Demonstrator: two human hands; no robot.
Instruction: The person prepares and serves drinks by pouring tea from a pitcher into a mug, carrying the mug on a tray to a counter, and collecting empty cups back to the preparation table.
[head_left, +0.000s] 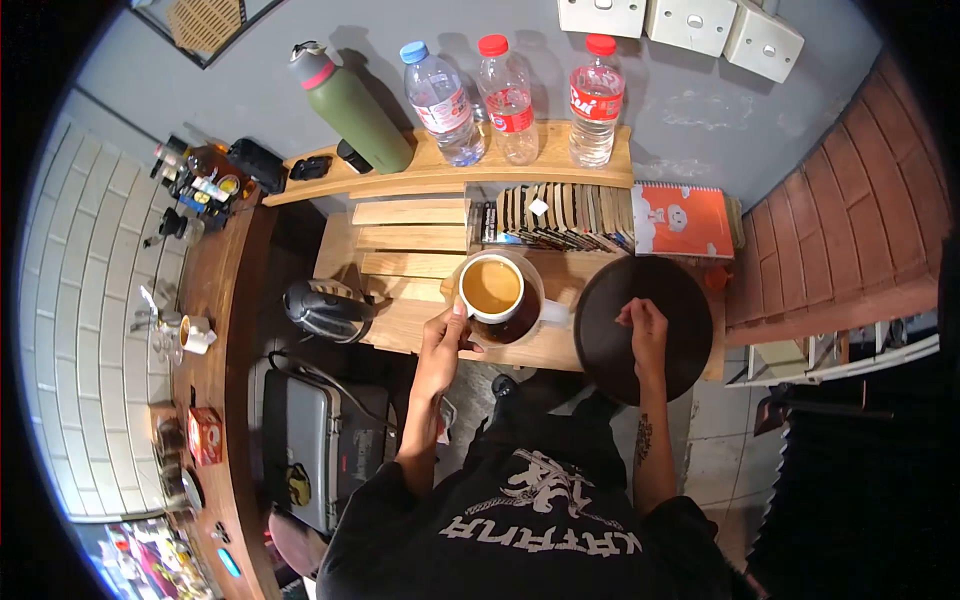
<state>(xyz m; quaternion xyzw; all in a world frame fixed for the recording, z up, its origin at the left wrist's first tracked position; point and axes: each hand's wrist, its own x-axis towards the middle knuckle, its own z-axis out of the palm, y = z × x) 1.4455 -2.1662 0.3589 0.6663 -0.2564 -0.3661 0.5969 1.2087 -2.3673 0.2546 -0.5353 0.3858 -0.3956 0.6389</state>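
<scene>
My left hand is closed on the left side of a white cup filled with a light brown drink. The cup sits above or partly inside a clear pitcher with dark liquid; I cannot tell whether the two touch. A pale handle sticks out on the pitcher's right. My right hand is over a dark round tray or seat, its fingers curled together. Whatever lies inside those fingers, if anything, is hidden.
Behind the slatted wooden table stand a row of books and an orange notebook. The shelf above bears a green flask and several bottles. A black kettle-like object is at left, by a wooden counter.
</scene>
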